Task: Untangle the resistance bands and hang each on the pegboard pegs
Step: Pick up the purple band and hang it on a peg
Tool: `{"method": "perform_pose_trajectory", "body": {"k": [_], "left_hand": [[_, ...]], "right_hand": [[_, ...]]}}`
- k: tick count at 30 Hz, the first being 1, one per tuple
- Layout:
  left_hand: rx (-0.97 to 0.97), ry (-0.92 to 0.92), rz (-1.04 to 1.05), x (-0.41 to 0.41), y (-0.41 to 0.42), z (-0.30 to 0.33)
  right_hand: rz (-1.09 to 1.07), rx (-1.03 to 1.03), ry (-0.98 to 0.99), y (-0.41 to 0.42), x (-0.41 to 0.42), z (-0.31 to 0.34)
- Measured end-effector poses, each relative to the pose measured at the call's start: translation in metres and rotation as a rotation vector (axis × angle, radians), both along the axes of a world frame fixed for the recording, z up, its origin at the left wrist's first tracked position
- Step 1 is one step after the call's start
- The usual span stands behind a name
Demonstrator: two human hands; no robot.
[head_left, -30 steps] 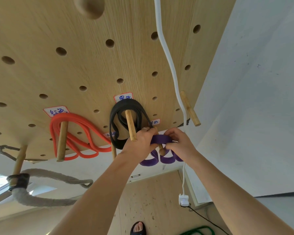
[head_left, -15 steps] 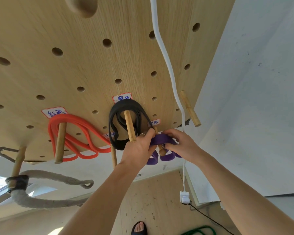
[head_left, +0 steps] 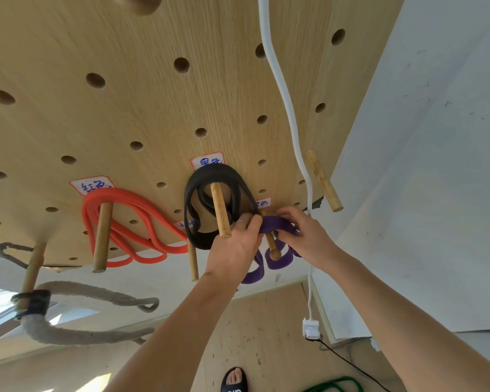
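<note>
On the big wooden pegboard (head_left: 142, 89) three bands now have pegs. The red band (head_left: 130, 210) hangs in loops on its peg at the left, and the black band (head_left: 207, 179) hangs on the peg in the middle. Both look just as they did a second ago. The purple band (head_left: 275, 223) is the one that has moved. A second ago it was bunched between the two hands; now its flat top lies spread across the small peg (head_left: 271, 244), whose round end pokes out in front, and its loops hang down below. The left hand (head_left: 235, 244) pinches the purple band at its left side, and the right hand (head_left: 306, 236) holds it with curled fingers at its right side. The hands have pulled a little apart. I think the purple band is almost hung and only needs letting go. A green band (head_left: 334, 385) lies far down on the floor (head_left: 266, 335), not yet hung.
</note>
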State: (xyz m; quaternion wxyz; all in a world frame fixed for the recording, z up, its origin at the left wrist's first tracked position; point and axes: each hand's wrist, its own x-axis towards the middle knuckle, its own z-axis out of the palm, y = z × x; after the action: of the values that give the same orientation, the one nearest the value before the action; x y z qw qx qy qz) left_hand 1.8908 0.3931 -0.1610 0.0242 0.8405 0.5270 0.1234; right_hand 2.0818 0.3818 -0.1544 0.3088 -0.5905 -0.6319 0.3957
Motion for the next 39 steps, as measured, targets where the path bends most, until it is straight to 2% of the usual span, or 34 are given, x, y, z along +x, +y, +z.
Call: {"method": "perform_pose_trajectory", "body": {"k": [6, 12, 15, 24, 28, 32, 39], "left_hand": [[-0.027, -0.022, 0.031, 0.003, -0.006, -0.006], [-0.054, -0.158, 0.032, 0.004, -0.009, -0.002], [-0.049, -0.159, 0.032, 0.003, -0.008, -0.003], [-0.08, -0.287, 0.084, 0.01, -0.006, 0.005], [-0.04, -0.281, 0.074, 0.012, -0.005, 0.007], [-0.014, -0.197, 0.07, 0.014, -0.004, 0.008], [-0.081, -0.138, 0.127, 0.018, -0.012, 0.024]], "right_hand": [[0.042, 0.0, -0.033, -0.001, 0.001, -0.003], [-0.048, -0.064, 0.109, -0.003, 0.0, -0.004], [-0.12, -0.117, 0.194, -0.005, -0.005, -0.007], [-0.254, -0.094, 0.281, -0.014, -0.03, -0.032], [-0.296, -0.087, 0.292, -0.017, -0.038, -0.027], [-0.294, -0.1, 0.273, -0.016, -0.04, -0.024], [-0.29, -0.028, 0.165, -0.032, -0.041, -0.013]]}}
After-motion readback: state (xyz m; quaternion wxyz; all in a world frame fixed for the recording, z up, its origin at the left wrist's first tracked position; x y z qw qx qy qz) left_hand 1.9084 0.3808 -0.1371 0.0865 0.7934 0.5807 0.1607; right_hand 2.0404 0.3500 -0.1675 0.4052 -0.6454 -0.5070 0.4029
